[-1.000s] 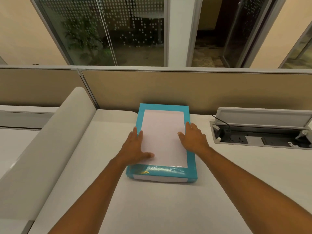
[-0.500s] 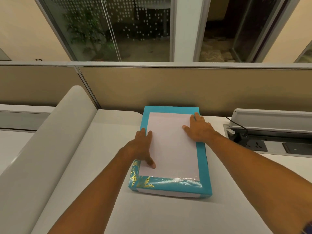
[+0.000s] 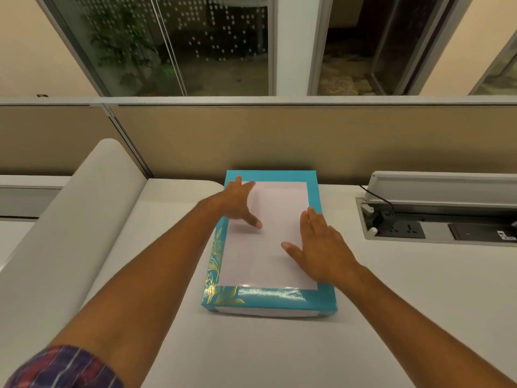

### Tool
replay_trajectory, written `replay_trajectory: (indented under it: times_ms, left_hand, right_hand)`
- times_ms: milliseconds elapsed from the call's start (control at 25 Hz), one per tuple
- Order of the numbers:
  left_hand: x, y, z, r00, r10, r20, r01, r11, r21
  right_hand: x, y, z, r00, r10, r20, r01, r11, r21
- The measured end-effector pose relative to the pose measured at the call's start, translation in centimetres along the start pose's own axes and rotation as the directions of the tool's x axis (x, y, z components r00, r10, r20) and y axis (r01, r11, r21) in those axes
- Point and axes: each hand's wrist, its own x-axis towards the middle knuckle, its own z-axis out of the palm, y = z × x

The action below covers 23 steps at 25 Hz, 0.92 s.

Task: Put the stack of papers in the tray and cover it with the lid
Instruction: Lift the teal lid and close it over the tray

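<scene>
A teal lid [image 3: 268, 299] with gold leaf print and a clear window sits on the tray on the white desk, against the partition. White paper [image 3: 275, 239] shows through the window; the tray itself is hidden under the lid. My left hand [image 3: 237, 203] lies flat near the lid's far left corner, fingers spread. My right hand [image 3: 321, 247] rests flat on the lid's right side, nearer to me. Neither hand holds anything.
An open cable box [image 3: 436, 222] with sockets, a plug and a raised flap is set into the desk at the right. A beige partition [image 3: 251, 141] runs along the back. A curved white divider [image 3: 70, 219] borders the desk on the left.
My left hand has slid away from me to the lid's far left corner. My right hand has slid toward me along the right side. The view shifted slightly.
</scene>
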Motion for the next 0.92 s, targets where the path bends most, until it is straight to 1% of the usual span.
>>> replay_trajectory:
  times_ms: [80, 160, 320, 640, 760, 920]
  left_hand:
    - [0.8, 0.6, 0.9, 0.998, -0.022, 0.056, 0.021, 1.000, 0.024]
    - [1.2, 1.1, 2.2, 0.997, -0.050, 0.060, 0.048, 0.998, 0.030]
    - [1.2, 1.3, 5.0, 0.994, -0.067, -0.084, 0.068, 0.998, 0.006]
    - [1.1, 1.3, 6.0, 0.988, -0.066, -0.137, 0.068, 0.998, 0.010]
    - [-0.8, 1.6, 6.8, 0.976, -0.051, -0.212, 0.050, 0.999, -0.011]
    - [-4.5, 2.5, 7.6, 0.950, -0.085, -0.299, 0.079, 0.996, -0.031]
  right_hand:
    - [-3.0, -0.7, 1.6, 1.000, -0.025, -0.007, 0.024, 1.000, -0.018]
    - [-4.6, -1.1, 3.0, 0.999, -0.032, -0.021, 0.032, 0.999, -0.024]
    - [-6.0, -0.7, 5.1, 0.999, -0.026, -0.021, 0.026, 1.000, -0.015]
    - [-5.8, -0.7, 6.2, 0.998, -0.017, -0.053, 0.017, 1.000, -0.006]
    - [-5.8, -0.5, 6.2, 0.999, -0.008, -0.044, 0.006, 0.999, -0.049]
    - [-5.8, -0.8, 5.2, 0.997, -0.028, -0.071, 0.025, 0.999, -0.034]
